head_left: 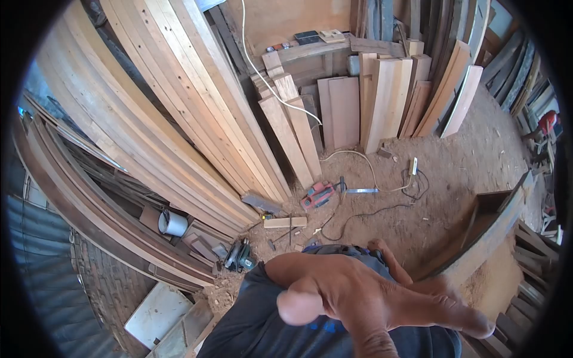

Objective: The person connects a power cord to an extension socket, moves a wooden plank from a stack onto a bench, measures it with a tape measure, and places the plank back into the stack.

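Observation:
My left hand (358, 292) is close to the camera at the lower middle, with its fingers spread and blurred at the tips. Nothing shows in it. It hides part of my dark clothing (256, 316). Beyond it, my right hand (376, 244) looks small beside dark cloth over my lap or knee; its fingers are too small to make out. On the floor ahead lie a red power tool (318, 195), a blue-and-silver strip (362, 191) and a short wood piece (285, 222). A dark green power tool (239, 256) sits to the left.
Long planks (197, 95) lean at the left, and shorter boards (388, 95) stand along the back. A power strip (414, 166) and cords (370, 210) cross the dusty floor. A wooden trough-like piece (489, 238) lies right. A white container (173, 224) sits among wood at left.

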`<state>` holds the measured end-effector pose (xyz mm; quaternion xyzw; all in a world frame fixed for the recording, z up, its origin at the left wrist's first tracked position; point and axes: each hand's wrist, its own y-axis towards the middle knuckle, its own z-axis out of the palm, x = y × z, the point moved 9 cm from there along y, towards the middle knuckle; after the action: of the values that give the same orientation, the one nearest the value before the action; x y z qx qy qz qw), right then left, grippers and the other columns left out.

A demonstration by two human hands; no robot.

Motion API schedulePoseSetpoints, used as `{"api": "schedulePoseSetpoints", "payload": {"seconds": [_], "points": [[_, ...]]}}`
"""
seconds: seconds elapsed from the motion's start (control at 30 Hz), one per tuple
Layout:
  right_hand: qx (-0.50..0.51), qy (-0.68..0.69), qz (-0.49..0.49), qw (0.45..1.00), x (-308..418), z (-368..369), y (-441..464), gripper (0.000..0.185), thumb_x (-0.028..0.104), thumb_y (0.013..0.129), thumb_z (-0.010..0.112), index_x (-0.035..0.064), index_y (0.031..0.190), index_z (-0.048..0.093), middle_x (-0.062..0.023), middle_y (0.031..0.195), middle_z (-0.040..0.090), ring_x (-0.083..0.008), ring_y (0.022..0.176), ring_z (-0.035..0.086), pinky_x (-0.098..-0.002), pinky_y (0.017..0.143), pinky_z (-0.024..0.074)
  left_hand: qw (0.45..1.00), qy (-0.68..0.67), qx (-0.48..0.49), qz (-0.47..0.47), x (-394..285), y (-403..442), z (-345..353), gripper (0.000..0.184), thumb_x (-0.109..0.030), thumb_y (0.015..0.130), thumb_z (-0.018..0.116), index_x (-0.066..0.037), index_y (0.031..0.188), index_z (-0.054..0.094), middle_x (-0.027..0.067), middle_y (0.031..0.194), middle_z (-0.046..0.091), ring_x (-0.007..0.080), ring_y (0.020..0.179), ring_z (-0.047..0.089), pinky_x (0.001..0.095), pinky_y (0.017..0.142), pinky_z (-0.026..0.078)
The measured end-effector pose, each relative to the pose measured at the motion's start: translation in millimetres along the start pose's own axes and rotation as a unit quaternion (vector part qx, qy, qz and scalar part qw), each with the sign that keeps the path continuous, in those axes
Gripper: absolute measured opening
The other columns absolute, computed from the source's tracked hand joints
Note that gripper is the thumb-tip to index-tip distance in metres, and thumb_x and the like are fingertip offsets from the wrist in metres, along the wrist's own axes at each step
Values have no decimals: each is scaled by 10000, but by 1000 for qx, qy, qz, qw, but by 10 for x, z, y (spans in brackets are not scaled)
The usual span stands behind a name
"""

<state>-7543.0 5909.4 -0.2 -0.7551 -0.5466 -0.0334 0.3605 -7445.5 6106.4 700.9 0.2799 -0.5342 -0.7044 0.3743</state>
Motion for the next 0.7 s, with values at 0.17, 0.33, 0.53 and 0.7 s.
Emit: {"api": "schedulePoseSetpoints", "payload": {"seconds": [0.17, 0.33, 0.53, 0.7], "points": [[1, 23, 50, 998, 100, -195, -139, 238, 203, 759, 502, 61, 826, 681, -139, 966, 658, -315, 932, 622, -401, 798, 501, 978, 13, 161, -129, 32, 176, -184, 766, -714, 847, 323, -98, 1177, 638, 374, 1331, 347, 441, 1233, 332, 491, 920, 269], [34, 22, 59, 997, -425, 298, 20, 265, 208, 783, 483, 61, 870, 685, -169, 983, 646, -338, 953, 611, -417, 842, 484, 996, -62, 34, -47, 185, 199, -336, 705, -672, 853, 398, -33, 1092, 578, 258, 1213, 458, 351, 1144, 427, 422, 954, 324], [-2, 58, 106, 993, -973, 564, 144, 301, 229, 791, 467, 56, 907, 683, -189, 1007, 637, -351, 957, 612, -415, 844, 483, 919, -3, -256, -300, 650, -528, -1193, 239, -334, 881, 615, -145, 799, 492, 34, 803, 580, 201, 835, 548, 353, 790, 421], [14, 157, 162, 974, -967, -223, -343, 322, 289, 808, 467, 102, 950, 686, -167, 1029, 637, -331, 1018, 592, -386, 863, 469, 823, 125, -342, -435, 864, -1900, -1890, 236, -287, 873, 638, -73, 844, 545, 19, 801, 569, 131, 784, 542, 279, 708, 438]]}}
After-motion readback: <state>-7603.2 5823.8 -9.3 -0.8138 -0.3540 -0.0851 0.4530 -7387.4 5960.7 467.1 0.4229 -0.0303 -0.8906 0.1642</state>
